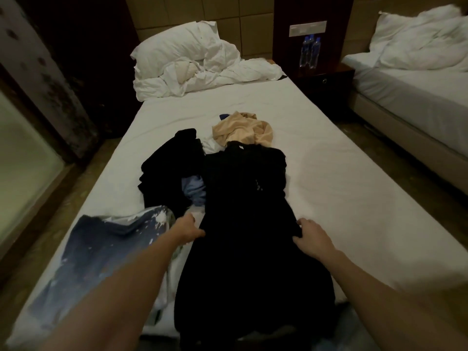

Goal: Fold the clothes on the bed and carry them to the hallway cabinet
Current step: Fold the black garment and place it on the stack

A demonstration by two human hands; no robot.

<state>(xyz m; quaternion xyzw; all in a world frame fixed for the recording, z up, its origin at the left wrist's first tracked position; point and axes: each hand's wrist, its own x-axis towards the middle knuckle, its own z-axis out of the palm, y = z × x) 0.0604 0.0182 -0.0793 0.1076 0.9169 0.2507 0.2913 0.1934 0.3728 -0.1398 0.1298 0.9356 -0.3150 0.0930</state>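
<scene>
A long black dress (248, 211) lies flat along the middle of the white bed (342, 186), its hem hanging over the near edge. My left hand (188, 228) pinches the dress's left edge at the waist. My right hand (312, 235) grips its right edge at the same height. To the left lies a heap of black clothing (169, 168) with a light blue piece (193, 190) showing under it. A blue paint-splattered garment (101, 257) is spread at the near left. A beige garment (244, 131) is crumpled just beyond the dress's collar.
A rumpled white duvet and pillow (192, 59) fill the head of the bed. A dark nightstand (325, 82) with water bottles (310, 50) stands to the right, and a second bed (415, 84) beyond it. A narrow floor aisle runs between the beds.
</scene>
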